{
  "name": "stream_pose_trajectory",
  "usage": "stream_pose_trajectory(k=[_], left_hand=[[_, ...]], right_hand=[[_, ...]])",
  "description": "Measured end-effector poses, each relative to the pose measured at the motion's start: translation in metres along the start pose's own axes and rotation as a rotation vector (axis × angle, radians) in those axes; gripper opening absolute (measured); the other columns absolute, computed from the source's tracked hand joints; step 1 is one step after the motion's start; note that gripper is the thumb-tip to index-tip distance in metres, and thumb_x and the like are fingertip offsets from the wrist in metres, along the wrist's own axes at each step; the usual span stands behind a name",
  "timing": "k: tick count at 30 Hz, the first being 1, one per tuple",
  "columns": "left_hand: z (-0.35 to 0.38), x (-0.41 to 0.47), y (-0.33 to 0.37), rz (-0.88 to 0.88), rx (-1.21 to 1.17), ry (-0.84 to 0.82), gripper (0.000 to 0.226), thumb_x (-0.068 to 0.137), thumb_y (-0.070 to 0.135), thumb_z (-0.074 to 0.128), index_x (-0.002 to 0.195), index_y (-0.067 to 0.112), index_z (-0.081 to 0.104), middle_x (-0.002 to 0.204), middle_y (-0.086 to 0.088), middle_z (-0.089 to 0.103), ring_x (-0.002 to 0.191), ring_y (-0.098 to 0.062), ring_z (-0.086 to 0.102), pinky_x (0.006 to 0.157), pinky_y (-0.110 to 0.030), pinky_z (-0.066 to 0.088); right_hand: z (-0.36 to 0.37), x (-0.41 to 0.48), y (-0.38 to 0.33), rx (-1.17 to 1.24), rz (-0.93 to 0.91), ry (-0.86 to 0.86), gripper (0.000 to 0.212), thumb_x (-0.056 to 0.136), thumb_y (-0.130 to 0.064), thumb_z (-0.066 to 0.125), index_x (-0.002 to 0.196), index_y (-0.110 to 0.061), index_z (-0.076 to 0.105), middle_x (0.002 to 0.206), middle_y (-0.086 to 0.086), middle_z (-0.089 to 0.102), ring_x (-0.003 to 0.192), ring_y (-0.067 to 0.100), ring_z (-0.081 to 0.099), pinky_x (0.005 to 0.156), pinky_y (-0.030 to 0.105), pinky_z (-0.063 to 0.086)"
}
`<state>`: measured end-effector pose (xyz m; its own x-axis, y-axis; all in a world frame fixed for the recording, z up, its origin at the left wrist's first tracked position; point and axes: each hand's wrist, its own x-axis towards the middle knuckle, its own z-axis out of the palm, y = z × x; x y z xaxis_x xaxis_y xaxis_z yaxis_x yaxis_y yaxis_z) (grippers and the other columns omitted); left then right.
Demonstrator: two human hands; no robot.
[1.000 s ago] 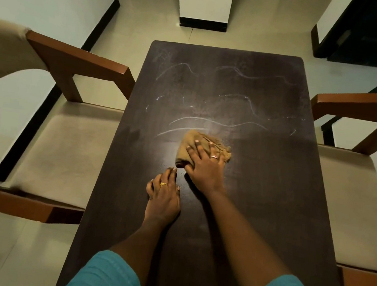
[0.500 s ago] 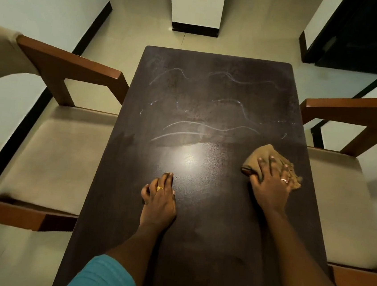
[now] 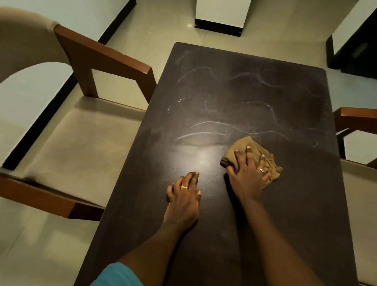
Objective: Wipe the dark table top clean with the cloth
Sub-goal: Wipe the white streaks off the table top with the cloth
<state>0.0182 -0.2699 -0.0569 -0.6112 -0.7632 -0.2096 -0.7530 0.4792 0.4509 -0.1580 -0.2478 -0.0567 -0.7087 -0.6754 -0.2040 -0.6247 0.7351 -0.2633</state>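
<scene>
near the middle of the dark table, the right hand presses a crumpled tan cloth flat, its fingers straight and spread. just beside it the left hand rests palm down on the bare top, fingers straight and together. pale streaks mark the far half.

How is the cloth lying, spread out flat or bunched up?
Bunched up: the cloth sits as a crumpled wad under the right hand, folds showing at its edges.
</scene>
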Motion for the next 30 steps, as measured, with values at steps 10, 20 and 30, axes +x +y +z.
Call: stream_pose_trajectory(k=[10, 20, 30], left_hand=[[-0.055, 0.027, -0.098, -0.232, 0.008, 0.143, 0.047, 0.098, 0.026, 0.027, 0.144, 0.016, 0.021, 0.15, -0.008, 0.025, 0.135, -0.028, 0.021, 0.109, -0.047, 0.013], [-0.061, 0.031, -0.164, -0.377, -0.014, 0.159, 0.042, 0.098, 0.024, 0.028, 0.138, 0.017, 0.03, 0.145, -0.006, 0.034, 0.133, -0.024, 0.023, 0.105, -0.046, 0.017], [-0.057, 0.033, -0.165, -0.339, -0.007, 0.185, 0.054, 0.089, 0.028, 0.011, 0.134, 0.016, 0.038, 0.141, -0.002, 0.04, 0.13, -0.024, 0.026, 0.101, -0.05, 0.017]], right_hand=[[0.031, 0.018, -0.109, -0.007, -0.223, -0.067, 0.055, 0.089, -0.046, 0.05, 0.142, -0.036, 0.038, 0.159, -0.009, 0.016, 0.145, 0.033, 0.007, 0.111, 0.059, 0.004], [0.07, 0.023, -0.236, -0.083, -0.641, -0.231, 0.056, 0.093, -0.05, 0.041, 0.146, -0.036, 0.029, 0.16, -0.005, 0.012, 0.145, 0.04, 0.006, 0.111, 0.064, 0.003], [0.068, 0.047, -0.237, -0.137, -0.507, -0.117, 0.058, 0.095, -0.051, 0.036, 0.149, -0.032, 0.022, 0.16, 0.0, 0.01, 0.144, 0.04, 0.011, 0.111, 0.064, 0.008]])
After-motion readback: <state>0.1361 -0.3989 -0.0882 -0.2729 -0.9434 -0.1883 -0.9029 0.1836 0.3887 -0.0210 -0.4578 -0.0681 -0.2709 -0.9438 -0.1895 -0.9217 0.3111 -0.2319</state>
